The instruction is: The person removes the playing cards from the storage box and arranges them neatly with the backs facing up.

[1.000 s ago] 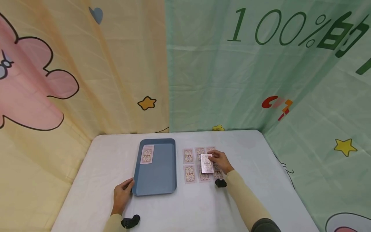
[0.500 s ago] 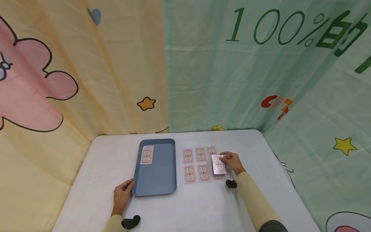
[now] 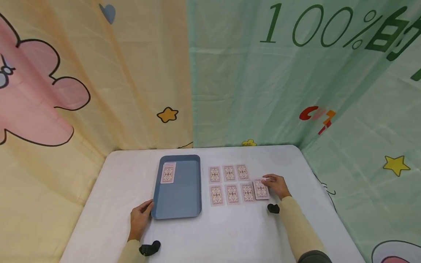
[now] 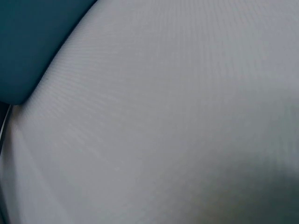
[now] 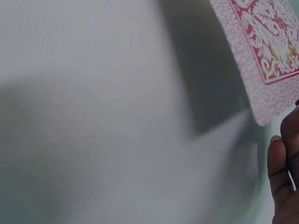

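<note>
**Playing card (image 3: 261,190) held over table (image 3: 204,239)**

The right hand (image 3: 277,185) pinches it beside 6 laid cards (image 3: 232,194). The step seems laying; next calls for lowering it flat. The left hand (image 3: 139,219) touches the tray (image 3: 179,201); its grip I cannot tell.

A yellow curtain (image 3: 138,73) bears a pink figure (image 3: 39,87), a blue heart (image 3: 108,14) and an orange star (image 3: 167,114). Beside it, a green curtain (image 3: 230,84) shows green lettering (image 3: 362,31), a flower (image 3: 249,142) and a yellow star (image 3: 396,166). Before both stands a white table (image 3: 223,233).
</note>
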The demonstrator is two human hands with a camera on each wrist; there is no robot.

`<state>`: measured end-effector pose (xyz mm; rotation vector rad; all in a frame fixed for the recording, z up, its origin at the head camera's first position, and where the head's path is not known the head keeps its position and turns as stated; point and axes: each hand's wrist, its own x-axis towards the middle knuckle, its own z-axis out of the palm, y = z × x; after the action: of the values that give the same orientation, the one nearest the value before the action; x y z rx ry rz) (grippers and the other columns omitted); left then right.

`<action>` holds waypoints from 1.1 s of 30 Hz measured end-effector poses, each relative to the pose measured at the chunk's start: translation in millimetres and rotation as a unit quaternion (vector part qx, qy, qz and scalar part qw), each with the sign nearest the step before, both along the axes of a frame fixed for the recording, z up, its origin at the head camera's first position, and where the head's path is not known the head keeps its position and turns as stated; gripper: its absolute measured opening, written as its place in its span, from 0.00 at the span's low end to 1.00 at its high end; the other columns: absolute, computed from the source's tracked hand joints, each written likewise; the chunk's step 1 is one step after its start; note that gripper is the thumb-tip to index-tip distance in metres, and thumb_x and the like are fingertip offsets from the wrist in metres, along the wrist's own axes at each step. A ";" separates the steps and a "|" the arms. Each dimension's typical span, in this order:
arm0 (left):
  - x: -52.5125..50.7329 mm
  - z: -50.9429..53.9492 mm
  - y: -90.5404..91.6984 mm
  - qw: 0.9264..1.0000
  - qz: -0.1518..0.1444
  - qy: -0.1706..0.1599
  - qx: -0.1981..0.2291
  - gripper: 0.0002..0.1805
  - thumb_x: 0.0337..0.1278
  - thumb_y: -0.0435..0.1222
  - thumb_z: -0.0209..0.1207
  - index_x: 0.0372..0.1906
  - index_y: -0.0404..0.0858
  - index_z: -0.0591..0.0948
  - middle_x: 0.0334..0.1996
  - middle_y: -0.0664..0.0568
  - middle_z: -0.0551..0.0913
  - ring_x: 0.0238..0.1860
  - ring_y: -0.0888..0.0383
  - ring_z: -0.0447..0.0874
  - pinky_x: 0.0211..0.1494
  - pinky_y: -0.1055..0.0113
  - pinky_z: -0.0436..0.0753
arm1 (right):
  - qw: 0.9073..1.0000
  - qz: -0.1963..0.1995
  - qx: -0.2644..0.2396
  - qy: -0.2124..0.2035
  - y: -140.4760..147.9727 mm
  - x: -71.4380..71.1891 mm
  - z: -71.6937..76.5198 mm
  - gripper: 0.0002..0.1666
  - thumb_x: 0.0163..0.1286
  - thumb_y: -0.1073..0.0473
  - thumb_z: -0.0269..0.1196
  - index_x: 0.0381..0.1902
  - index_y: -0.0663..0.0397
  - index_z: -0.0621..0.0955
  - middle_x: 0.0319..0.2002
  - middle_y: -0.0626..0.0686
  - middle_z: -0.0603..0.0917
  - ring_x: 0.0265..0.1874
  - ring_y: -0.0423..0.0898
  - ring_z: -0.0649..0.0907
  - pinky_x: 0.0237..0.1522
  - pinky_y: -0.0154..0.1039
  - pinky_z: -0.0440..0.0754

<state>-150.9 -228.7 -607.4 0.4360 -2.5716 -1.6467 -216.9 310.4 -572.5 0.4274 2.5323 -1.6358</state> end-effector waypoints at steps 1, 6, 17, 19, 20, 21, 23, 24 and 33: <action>-0.3 0.3 0.2 1.000 0.002 -0.001 0.000 0.18 0.66 0.36 0.57 0.53 0.28 0.81 0.52 0.36 0.82 0.52 0.54 0.80 0.43 0.87 0.70 | 1.000 -0.004 0.001 -0.005 1.6 0.7 0.0 0.23 0.62 0.58 0.69 0.52 0.65 0.80 0.33 0.52 0.86 0.33 0.42 0.80 0.37 0.35 0.74; -0.6 -0.8 -0.5 1.000 0.004 0.000 0.002 0.18 0.66 0.36 0.57 0.53 0.28 0.81 0.52 0.36 0.82 0.47 0.68 0.78 0.41 0.90 0.68 | 1.000 -0.005 0.016 -0.012 5.7 4.8 -1.1 0.22 0.63 0.59 0.67 0.51 0.67 0.80 0.35 0.54 0.87 0.35 0.43 0.81 0.40 0.35 0.75; 0.2 1.5 2.0 1.000 0.003 -0.001 -0.007 0.18 0.66 0.36 0.56 0.53 0.27 0.81 0.51 0.35 0.82 0.55 0.44 0.78 0.41 0.89 0.68 | 0.999 -0.003 0.051 0.006 8.6 4.2 -14.8 0.19 0.62 0.62 0.68 0.48 0.68 0.81 0.29 0.51 0.84 0.30 0.42 0.79 0.37 0.34 0.74; 0.3 1.2 2.1 1.000 0.002 -0.001 -0.002 0.18 0.67 0.36 0.56 0.53 0.27 0.80 0.51 0.35 0.82 0.55 0.43 0.78 0.41 0.88 0.68 | 0.998 -0.003 0.060 0.009 8.7 4.2 -16.4 0.18 0.61 0.62 0.69 0.47 0.67 0.82 0.30 0.51 0.84 0.31 0.42 0.79 0.37 0.34 0.74; 0.5 0.9 2.1 1.000 0.003 0.000 -0.001 0.18 0.67 0.36 0.57 0.53 0.27 0.80 0.51 0.35 0.82 0.55 0.43 0.78 0.41 0.88 0.68 | 0.998 -0.003 0.064 0.012 8.4 4.5 -17.0 0.18 0.61 0.62 0.69 0.47 0.68 0.82 0.31 0.52 0.84 0.31 0.43 0.79 0.37 0.34 0.74; 0.6 0.2 1.9 1.000 0.002 0.000 0.000 0.18 0.67 0.36 0.57 0.53 0.26 0.80 0.51 0.35 0.82 0.55 0.43 0.79 0.41 0.87 0.69 | 0.998 -0.003 0.070 0.012 7.7 5.0 -17.0 0.17 0.61 0.62 0.68 0.46 0.67 0.82 0.31 0.52 0.84 0.32 0.44 0.78 0.37 0.34 0.74; 1.2 -0.7 1.6 1.000 0.003 -0.001 0.001 0.18 0.66 0.37 0.57 0.53 0.27 0.80 0.51 0.35 0.82 0.54 0.45 0.79 0.41 0.87 0.69 | 0.997 -0.001 0.082 0.010 6.2 6.2 -16.3 0.17 0.62 0.62 0.68 0.47 0.66 0.82 0.33 0.53 0.83 0.33 0.46 0.78 0.37 0.35 0.75; 1.6 -0.9 1.3 1.000 0.003 -0.003 0.003 0.18 0.66 0.37 0.57 0.53 0.27 0.81 0.51 0.35 0.82 0.52 0.50 0.81 0.41 0.87 0.69 | 0.996 0.000 0.088 0.010 5.3 7.1 -15.6 0.17 0.62 0.62 0.68 0.47 0.67 0.82 0.34 0.54 0.82 0.34 0.47 0.77 0.37 0.36 0.74; -0.1 -0.7 1.6 1.000 0.003 0.014 -0.003 0.17 0.65 0.35 0.58 0.52 0.27 0.81 0.50 0.35 0.82 0.50 0.54 0.82 0.41 0.89 0.69 | 0.993 -0.008 0.115 0.024 3.4 8.1 -18.6 0.18 0.63 0.62 0.67 0.49 0.67 0.81 0.36 0.57 0.81 0.35 0.49 0.76 0.36 0.37 0.73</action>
<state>-151.0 -227.2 -608.1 0.4175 -2.5529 -1.6307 -208.9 313.8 -591.1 0.4327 2.7722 -1.3787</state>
